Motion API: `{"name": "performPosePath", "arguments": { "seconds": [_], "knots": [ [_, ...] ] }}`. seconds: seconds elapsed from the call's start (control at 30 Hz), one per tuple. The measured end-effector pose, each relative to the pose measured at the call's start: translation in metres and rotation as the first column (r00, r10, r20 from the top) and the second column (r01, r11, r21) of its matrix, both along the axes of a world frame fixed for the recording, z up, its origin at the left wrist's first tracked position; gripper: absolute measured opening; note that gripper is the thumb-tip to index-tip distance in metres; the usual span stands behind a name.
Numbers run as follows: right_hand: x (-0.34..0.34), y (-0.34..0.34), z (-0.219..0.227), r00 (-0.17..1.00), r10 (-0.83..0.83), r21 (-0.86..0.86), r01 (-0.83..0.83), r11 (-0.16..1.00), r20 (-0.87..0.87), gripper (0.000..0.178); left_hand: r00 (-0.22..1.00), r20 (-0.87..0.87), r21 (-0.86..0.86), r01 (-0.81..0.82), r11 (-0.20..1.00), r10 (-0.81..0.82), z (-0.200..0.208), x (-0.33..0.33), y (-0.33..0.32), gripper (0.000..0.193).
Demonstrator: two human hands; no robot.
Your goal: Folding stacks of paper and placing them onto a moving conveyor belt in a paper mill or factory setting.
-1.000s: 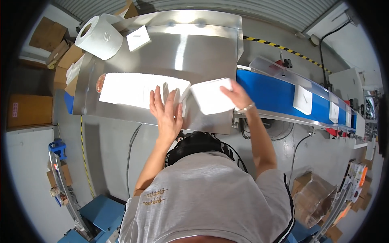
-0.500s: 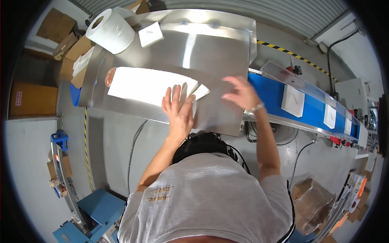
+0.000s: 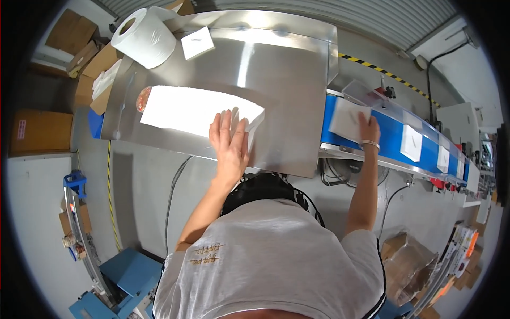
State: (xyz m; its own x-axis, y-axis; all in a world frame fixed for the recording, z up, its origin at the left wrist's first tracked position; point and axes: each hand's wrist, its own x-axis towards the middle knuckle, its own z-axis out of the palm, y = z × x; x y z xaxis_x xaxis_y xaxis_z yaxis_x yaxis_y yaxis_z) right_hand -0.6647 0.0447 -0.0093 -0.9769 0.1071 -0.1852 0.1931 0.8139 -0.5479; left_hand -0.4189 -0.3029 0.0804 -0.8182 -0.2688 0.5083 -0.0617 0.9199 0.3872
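A long row of thin white square packets (image 3: 186,109), packed face to face, lies across the steel table. My left hand (image 3: 230,137) rests on its right end, fingers stretched and a little apart on the top and near side. Over the start of the blue conveyor belt (image 3: 387,128), my right hand (image 3: 368,129) has its fingers closed at the right edge of a single white packet (image 3: 348,120). This packet is slightly blurred and lies flat on or just over the belt. Further along sits another white packet (image 3: 410,143) with a small dark mark, and more follow it.
A large white roll (image 3: 146,40) and a loose white packet (image 3: 197,42) are at the table's back left. Something round and reddish (image 3: 143,99) touches the row's left end. A clear plastic guard (image 3: 393,109) runs along the belt's far side. Cardboard boxes (image 3: 97,80) stand left of the table.
My right hand has gone from over the table to the belt, where it now has a packet. The packet that leaned out at the row's end is gone from there. Belt packets have shifted right.
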Motion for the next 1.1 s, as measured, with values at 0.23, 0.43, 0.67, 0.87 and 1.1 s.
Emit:
{"name": "performPosePath", "arguments": {
  "seconds": [0.23, 0.43, 0.67, 0.87, 1.1],
  "knots": [
    [0.046, -0.104, 0.058, 0.596, 0.626, -0.029, -0.735, 0.677, -0.503, 0.052, 1.0, 0.021, 0.066, 0.013, 0.998, -0.014, 0.004, 0.001, 0.0, 0.033],
    [0.082, -0.202, 0.053, 0.421, 0.77, -0.312, -0.902, 0.298, -0.479, 0.045, 0.997, 0.031, 0.098, 0.062, 0.993, -0.065, 0.012, 0.003, -0.003, 0.034],
    [0.033, -0.071, -0.04, 0.964, 0.267, -0.772, -0.156, 0.617, 0.018, 0.024, 0.999, 0.034, 0.086, -0.024, 0.996, 0.022, 0.006, 0.005, -0.014, 0.035],
    [0.022, -0.012, 0.021, 0.945, -0.028, 0.505, 0.199, 0.84, -0.325, 0.07, 0.999, 0.023, 0.128, -0.026, 0.991, 0.023, 0.006, 0.002, -0.011, 0.034],
    [0.077, -0.18, 0.09, 0.613, 0.775, -0.401, -0.756, 0.517, -0.157, 0.051, 0.998, 0.058, 0.191, 0.023, 0.981, -0.035, 0.01, 0.003, -0.014, 0.031]
  ]
}}
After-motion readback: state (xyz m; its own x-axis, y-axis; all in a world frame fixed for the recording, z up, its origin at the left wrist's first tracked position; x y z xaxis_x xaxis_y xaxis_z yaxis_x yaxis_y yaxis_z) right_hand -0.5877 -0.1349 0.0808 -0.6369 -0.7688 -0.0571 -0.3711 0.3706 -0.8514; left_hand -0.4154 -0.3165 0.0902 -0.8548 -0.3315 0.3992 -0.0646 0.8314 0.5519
